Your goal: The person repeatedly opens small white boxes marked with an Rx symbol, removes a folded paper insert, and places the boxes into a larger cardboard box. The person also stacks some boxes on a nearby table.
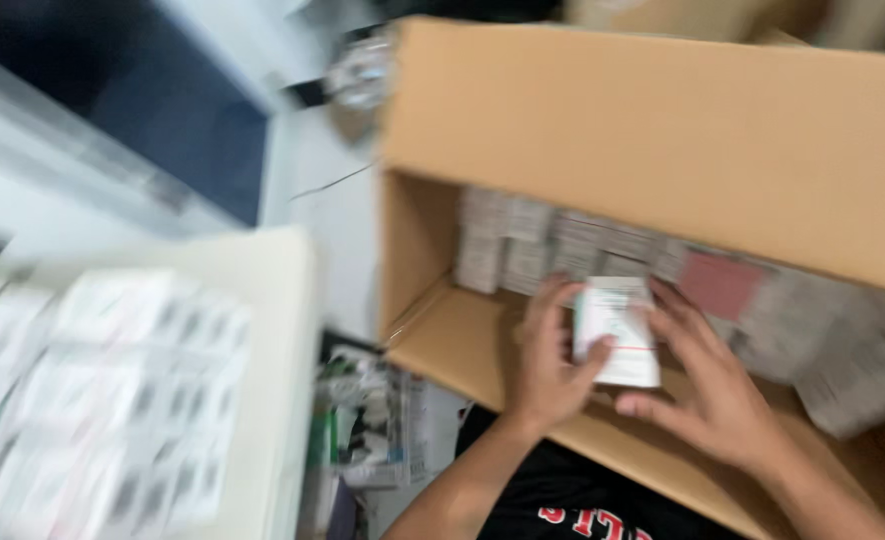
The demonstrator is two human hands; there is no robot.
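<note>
Both hands, left hand [548, 370] and right hand [708, 385], gripped a small white packet [618, 330] between their fingers; grey packets [553, 245] lay stacked just beyond the fingertips in the cardboard box [663, 130].

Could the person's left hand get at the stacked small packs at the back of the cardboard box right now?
Probably yes. The left hand is already inside the open cardboard box, gripping a small white pack together with the right hand. The stacked packs lie just beyond with nothing between, though the hand would have to release first.
</note>
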